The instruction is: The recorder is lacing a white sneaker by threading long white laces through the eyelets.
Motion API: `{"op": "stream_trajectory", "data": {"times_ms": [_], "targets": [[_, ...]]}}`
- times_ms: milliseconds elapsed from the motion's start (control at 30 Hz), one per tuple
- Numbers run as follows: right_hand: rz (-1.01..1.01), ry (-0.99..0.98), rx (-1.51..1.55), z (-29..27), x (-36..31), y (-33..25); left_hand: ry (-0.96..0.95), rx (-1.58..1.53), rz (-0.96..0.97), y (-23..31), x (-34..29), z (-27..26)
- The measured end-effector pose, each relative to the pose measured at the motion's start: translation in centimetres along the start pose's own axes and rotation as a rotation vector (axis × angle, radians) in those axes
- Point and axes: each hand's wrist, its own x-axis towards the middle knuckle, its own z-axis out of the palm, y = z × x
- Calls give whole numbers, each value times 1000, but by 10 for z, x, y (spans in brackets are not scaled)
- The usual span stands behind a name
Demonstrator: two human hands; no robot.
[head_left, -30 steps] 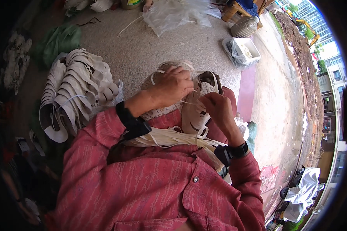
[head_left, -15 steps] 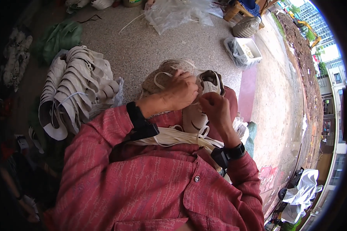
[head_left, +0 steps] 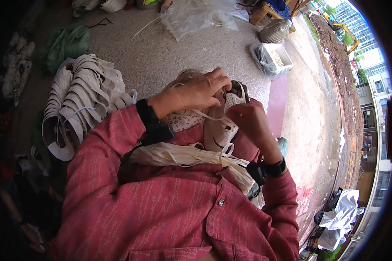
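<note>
A beige and white shoe upper [head_left: 214, 132] with a mesh tongue and a dark-lined opening lies across my lap, toe toward me. My left hand [head_left: 202, 90] is at its left eyelet edge, fingers curled over near the opening and thumb lower down; the fingertips are partly hidden. My right hand [head_left: 249, 122] is closed at the shoe's right side, pinching a flat cream shoelace [head_left: 211, 117]. That lace runs leftward across the upper, beneath my left hand. A bundle of cream shoelaces [head_left: 174, 155] rests on my lap, nearer my body.
Stacked white shoe uppers [head_left: 80, 98], tied together, stand on the left. Behind them sits a green bag [head_left: 65, 45]. Clear plastic sheeting [head_left: 196, 17] lies on the floor ahead. At the right are a white tub [head_left: 278, 58] lined with plastic and a large ribbed bottle [head_left: 274, 32].
My left hand has shifted up and its fingers have opened out over the shoe's edge. My right hand has moved slightly right and down, and the lace now stretches visibly between the hands.
</note>
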Motion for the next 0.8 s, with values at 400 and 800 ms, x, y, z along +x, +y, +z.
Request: {"op": "stream_trajectory", "data": {"times_ms": [400,800], "targets": [[-62,-183,262,-5,29,26,-523,-391,86,-16,26,-16],[-267,130,-390,-34,38,42,-500,-547,-93,-9,22,-10]]}}
